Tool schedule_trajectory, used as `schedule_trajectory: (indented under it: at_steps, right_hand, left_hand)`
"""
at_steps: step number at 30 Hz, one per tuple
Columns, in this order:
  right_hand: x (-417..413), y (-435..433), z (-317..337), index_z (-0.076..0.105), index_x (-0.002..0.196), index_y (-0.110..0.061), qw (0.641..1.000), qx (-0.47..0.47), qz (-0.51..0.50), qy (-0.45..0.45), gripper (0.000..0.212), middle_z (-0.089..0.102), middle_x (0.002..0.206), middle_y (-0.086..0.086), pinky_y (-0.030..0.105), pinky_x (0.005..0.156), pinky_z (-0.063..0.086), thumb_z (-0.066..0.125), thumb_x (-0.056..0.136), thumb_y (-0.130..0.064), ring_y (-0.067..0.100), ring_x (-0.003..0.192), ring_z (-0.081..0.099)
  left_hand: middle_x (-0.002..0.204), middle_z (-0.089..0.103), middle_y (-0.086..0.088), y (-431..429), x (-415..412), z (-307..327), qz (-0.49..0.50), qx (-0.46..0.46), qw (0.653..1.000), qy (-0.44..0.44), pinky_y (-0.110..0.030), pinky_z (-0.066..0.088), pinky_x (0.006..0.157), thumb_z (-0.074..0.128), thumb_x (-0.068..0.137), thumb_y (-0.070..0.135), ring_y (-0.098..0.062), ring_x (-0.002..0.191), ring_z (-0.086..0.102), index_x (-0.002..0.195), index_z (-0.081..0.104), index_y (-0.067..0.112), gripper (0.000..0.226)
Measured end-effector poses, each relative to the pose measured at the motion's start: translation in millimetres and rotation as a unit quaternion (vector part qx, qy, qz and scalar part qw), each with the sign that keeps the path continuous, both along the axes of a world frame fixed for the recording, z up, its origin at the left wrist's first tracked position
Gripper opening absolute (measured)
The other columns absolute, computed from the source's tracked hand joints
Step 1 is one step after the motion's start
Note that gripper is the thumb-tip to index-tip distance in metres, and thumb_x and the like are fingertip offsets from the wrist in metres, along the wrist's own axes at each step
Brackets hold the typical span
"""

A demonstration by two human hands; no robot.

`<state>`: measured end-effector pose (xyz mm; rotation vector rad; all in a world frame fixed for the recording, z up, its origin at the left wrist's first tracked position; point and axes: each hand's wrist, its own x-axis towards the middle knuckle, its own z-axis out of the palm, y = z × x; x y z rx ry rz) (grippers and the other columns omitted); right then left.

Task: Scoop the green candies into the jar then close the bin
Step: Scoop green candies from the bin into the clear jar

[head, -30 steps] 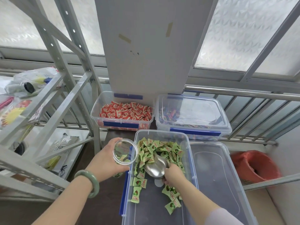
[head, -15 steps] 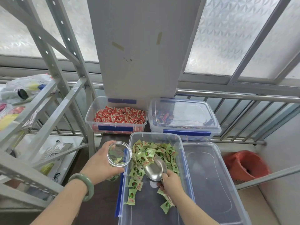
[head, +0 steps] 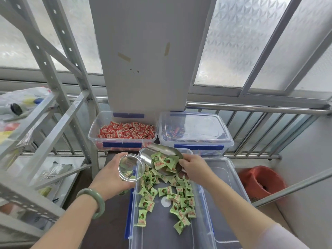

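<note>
A right hand [head: 195, 168] grips a loaded metal scoop [head: 161, 161] by its rear, tipping light, slippery-wrapped green candies [head: 167, 193] from the open bin [head: 133, 203] toward the clear jar [head: 128, 167] clasped in the left hand [head: 112, 174].

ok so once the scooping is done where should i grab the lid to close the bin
Take the lid by its long outer edge, coming from the right. It lies flat beside the bin, its inner edge tucked against the bin wall, so only the right side and near corners look free for fingers.
</note>
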<state>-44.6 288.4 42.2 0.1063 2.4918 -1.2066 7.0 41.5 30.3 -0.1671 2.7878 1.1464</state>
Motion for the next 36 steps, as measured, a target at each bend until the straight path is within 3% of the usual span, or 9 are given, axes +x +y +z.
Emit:
schedule_trajectory:
  at_steps: [3,5,8,11,16,23,28,32,36]
  right_hand:
    - [-6,-6,35,0.066,0.095,-0.016,0.993,0.083,0.081,0.031,0.021,0.063,0.068,0.000,0.022,0.051,0.046,0.045,0.099,-0.022,0.006,0.048,0.057]
    - [-10,-15,54,0.067,0.104,-0.013,0.979,0.150,0.127,0.060,0.026,0.066,0.073,0.002,0.029,0.061,0.051,0.045,0.099,-0.025,0.015,0.063,0.063]
    - [-12,-34,76,0.063,0.119,-0.015,0.936,0.270,0.204,0.097,0.032,0.068,0.102,0.007,0.035,0.078,0.054,0.042,0.098,-0.027,0.028,0.095,0.065]
    - [-11,-53,90,0.060,0.123,-0.017,0.890,0.361,0.244,0.133,0.031,0.064,0.115,0.007,0.040,0.086,0.050,0.044,0.097,-0.021,0.028,0.102,0.059]
    - [-7,-75,99,0.063,0.110,-0.012,0.863,0.394,0.267,0.167,0.022,0.059,0.092,0.003,0.035,0.070,0.051,0.048,0.094,-0.015,0.026,0.088,0.060]
    - [-8,-72,99,0.061,0.119,-0.014,0.871,0.380,0.251,0.184,0.027,0.065,0.109,0.007,0.034,0.070,0.049,0.046,0.097,-0.020,0.026,0.093,0.062]
    - [-19,-44,84,0.059,0.120,-0.006,0.895,0.398,0.155,0.131,0.031,0.064,0.107,0.008,0.035,0.071,0.053,0.039,0.098,-0.015,0.026,0.091,0.061]
    - [-22,-14,45,0.056,0.094,-0.008,0.903,0.421,0.085,0.028,0.014,0.057,0.089,0.007,0.032,0.065,0.044,0.045,0.091,-0.014,0.028,0.079,0.056]
    - [-15,-3,-1,0.058,0.120,-0.005,0.864,0.467,0.149,-0.111,0.034,0.059,0.103,0.008,0.035,0.069,0.044,0.054,0.091,-0.021,0.028,0.084,0.053]
  left_hand:
    - [0.113,0.048,0.018,2,3,3,0.000,-0.001,1.000,0.001,-0.028,0.045,0.087,0.083,0.059,0.039,-0.009,0.097,0.051,0.137,0.031,0.034,0.094]
    - [0.114,0.046,0.019,2,5,6,0.000,-0.004,1.000,0.003,-0.026,0.044,0.089,0.084,0.060,0.037,-0.007,0.098,0.048,0.139,0.029,0.034,0.097]
    - [0.108,0.050,0.021,3,9,9,0.005,0.006,1.000,0.004,-0.025,0.046,0.083,0.084,0.060,0.035,-0.005,0.091,0.053,0.132,0.036,0.037,0.087]
    - [0.096,0.048,0.027,7,12,13,0.005,0.010,1.000,0.011,-0.019,0.046,0.071,0.083,0.062,0.033,0.004,0.079,0.053,0.122,0.039,0.038,0.074]
    - [0.094,0.049,0.026,6,14,16,0.009,0.015,1.000,-0.002,-0.021,0.050,0.072,0.082,0.064,0.027,0.005,0.077,0.054,0.124,0.042,0.032,0.072]
    - [0.083,0.038,0.033,4,17,11,0.018,0.013,1.000,0.010,-0.007,0.035,0.060,0.082,0.066,0.026,0.010,0.072,0.044,0.131,0.039,0.030,0.078]
    - [0.105,0.049,0.020,-2,14,0,0.028,0.023,0.999,-0.004,-0.018,0.039,0.074,0.083,0.062,0.031,-0.005,0.091,0.049,0.137,0.033,0.032,0.089]
    - [0.134,0.049,0.007,-8,12,-12,0.021,0.004,1.000,-0.016,-0.022,0.039,0.086,0.084,0.059,0.037,-0.005,0.099,0.045,0.139,0.029,0.033,0.097]
    - [0.136,0.049,0.006,-10,8,-18,0.017,-0.008,1.000,-0.015,-0.027,0.040,0.095,0.085,0.057,0.039,-0.010,0.110,0.050,0.139,0.029,0.031,0.100]
